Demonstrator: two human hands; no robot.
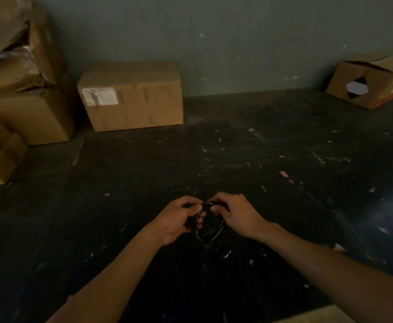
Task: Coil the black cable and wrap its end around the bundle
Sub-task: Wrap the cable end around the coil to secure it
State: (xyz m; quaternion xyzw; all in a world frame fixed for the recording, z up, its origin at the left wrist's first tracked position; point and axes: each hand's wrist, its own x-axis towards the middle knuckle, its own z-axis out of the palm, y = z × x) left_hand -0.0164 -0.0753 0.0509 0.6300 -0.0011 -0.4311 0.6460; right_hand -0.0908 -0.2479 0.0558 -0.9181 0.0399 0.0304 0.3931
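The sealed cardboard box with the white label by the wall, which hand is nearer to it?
Left. The left hand is below the box, slightly to its right; the right hand is farther right.

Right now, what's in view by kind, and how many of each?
Hands: 2, the left hand and right hand, both gripping the cable.
Black cable: 1, coiled in loops.
Cardboard boxes: at least 5, including the labelled box and the opened box.
Total: at least 8.
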